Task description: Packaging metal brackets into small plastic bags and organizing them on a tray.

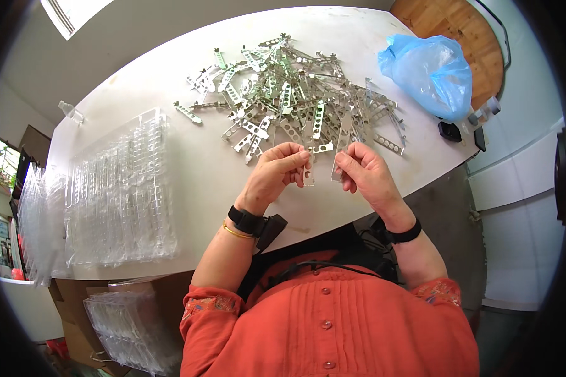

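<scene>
My left hand (275, 171) pinches a flat silvery metal bracket (309, 176) with holes in it, between thumb and fingers. A second perforated metal bracket (344, 132) is in my right hand (370, 176), gripped the same way and tilted slightly. The two brackets are side by side, apart, over the near part of the table. Just beyond my fingers lies a loose heap of similar metal brackets (287, 94), pointing every which way. My fingers hide part of each held piece.
Stacked clear plastic trays (119, 195) stand on the white table (198, 182) at left. A small clear bottle (71, 113) is behind them. At right are a blue plastic bag (431, 75), another bottle (484, 110) and a black object (449, 131). More trays (129, 323) sit below the table edge.
</scene>
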### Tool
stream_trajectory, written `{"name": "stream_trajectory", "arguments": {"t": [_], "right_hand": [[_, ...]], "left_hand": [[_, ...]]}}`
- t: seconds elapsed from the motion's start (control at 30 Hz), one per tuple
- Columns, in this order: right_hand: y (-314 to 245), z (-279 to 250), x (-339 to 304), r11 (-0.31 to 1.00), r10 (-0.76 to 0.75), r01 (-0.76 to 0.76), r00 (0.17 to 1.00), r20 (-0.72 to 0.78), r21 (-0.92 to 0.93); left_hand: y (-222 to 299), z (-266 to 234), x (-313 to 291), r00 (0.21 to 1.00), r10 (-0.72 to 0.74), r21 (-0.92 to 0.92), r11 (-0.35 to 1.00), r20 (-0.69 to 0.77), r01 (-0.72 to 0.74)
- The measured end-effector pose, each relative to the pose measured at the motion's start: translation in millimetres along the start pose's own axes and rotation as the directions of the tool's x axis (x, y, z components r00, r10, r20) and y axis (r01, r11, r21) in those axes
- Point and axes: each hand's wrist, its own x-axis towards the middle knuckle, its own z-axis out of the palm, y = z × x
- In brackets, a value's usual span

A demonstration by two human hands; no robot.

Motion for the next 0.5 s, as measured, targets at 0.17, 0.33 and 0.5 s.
{"name": "stream_trajectory", "arguments": {"t": [0.17,0.33,0.5], "right_hand": [[-1.7,12.2,4.4,0.998,0.039,-0.039,0.999,0.009,0.047],[-5.3,26.1,3.7,0.994,0.069,-0.07,0.998,0.008,0.082],[-4.2,31.5,5.4,0.991,0.098,-0.1,0.995,0.026,0.092]], "left_hand": [[4.3,2.8,-3.6,0.999,-0.04,-0.122,0.992,0.026,0.043],[0.9,-1.8,-3.5,0.998,-0.05,-0.182,0.982,0.035,0.055],[3.2,-3.1,-5.2,0.996,-0.071,-0.219,0.972,0.061,0.083]]}}
